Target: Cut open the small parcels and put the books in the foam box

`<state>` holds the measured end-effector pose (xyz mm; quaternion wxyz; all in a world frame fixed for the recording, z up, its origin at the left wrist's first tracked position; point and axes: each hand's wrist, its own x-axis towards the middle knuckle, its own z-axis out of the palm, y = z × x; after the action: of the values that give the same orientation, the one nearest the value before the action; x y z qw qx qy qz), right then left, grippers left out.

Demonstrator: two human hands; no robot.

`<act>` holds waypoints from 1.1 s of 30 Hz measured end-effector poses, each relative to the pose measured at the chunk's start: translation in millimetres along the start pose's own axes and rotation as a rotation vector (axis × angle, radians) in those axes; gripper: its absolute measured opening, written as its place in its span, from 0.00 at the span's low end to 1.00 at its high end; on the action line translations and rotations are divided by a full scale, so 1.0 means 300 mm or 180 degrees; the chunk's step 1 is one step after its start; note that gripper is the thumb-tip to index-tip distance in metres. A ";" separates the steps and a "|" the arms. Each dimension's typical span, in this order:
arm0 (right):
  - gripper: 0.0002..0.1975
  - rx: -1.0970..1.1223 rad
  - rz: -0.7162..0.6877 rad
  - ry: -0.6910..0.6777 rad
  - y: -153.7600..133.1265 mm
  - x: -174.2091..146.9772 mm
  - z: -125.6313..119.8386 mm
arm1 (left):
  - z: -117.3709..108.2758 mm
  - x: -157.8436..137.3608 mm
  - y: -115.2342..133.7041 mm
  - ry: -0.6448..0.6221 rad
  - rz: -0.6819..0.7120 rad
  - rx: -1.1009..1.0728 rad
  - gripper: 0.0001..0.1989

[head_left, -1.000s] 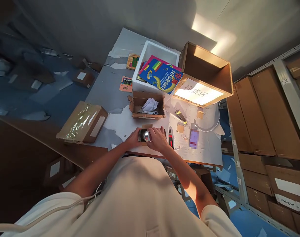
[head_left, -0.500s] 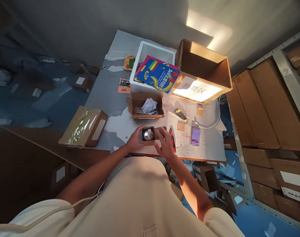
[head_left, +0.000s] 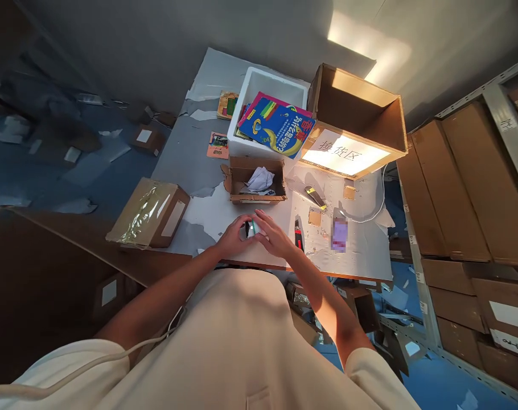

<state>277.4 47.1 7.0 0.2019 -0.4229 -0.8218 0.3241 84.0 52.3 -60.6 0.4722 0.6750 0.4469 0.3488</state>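
Near the table's front edge, my left hand (head_left: 233,239) is curled round the left side of a small box (head_left: 252,229). The visible top of the box is white with a green edge, and a dark side shows by the left fingers. From the right, my right hand (head_left: 278,236) lies over the box with its fingers pressed on the top, hiding much of it. Just beyond my hands is an open cardboard box (head_left: 259,199) with crumpled white paper (head_left: 260,179) inside. A red and black utility knife (head_left: 299,234) lies right of my right hand.
A yellow and black utility knife (head_left: 316,197) and a blurred purple item (head_left: 340,234) lie to the right. Behind stand a white foam box (head_left: 246,149) with books (head_left: 276,125) and a large open carton (head_left: 357,136). A taped carton (head_left: 146,213) sits at left.
The small box stood open, showing a shiny round thing inside with its flap out to the right. Its flap is now folded over, and my right hand has moved left onto it.
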 end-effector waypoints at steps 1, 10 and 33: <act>0.25 -0.0309 -0.0076 -0.0201 -0.004 0.020 -0.006 | 0.004 0.000 -0.007 0.0015 -0.0045 -0.0070 0.31; 0.25 -0.0748 -0.0341 -0.0450 0.064 0.062 0.014 | 0.008 0.013 -0.030 -0.0016 -0.0243 -0.0263 0.44; 0.27 -0.0838 -0.0167 -0.0510 0.132 0.015 0.035 | -0.187 0.264 0.055 -0.0294 0.0038 0.2547 0.24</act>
<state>290.8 64.1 -27.8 0.0869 -0.3969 -0.8814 0.2408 66.6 142.0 -23.5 0.1896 0.8231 0.5218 0.1193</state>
